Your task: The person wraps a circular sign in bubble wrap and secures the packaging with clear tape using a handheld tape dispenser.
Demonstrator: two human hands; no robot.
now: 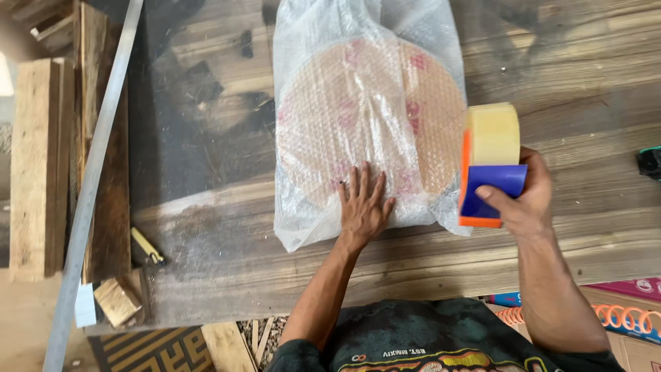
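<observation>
Your left hand [363,207] lies flat, fingers spread and released, on the near edge of the bubble-wrapped disc [368,124], which sits in the middle of the wooden counter [585,76]. Pressed down like this, your palm pins the loose wrap against the round, tan shape inside, probably so the folds stay put. Your right hand [523,196] is clenched around the tape dispenser [490,169], thumb across its blue body, with the pale roll of tape standing upright at the top and the orange side plate facing the bundle. You hold it just beside the right edge of the wrap, touching or nearly touching it; which one is hard to tell from here.

Off to the left, a long metal bar [93,179] runs diagonally past stacked wood planks [38,165], a small yellow-handled tool [148,246] lies on the counter's near corner, and a wood block [116,301] sits below it. At the lower right an orange coiled cord [620,315] rests on a cardboard box.
</observation>
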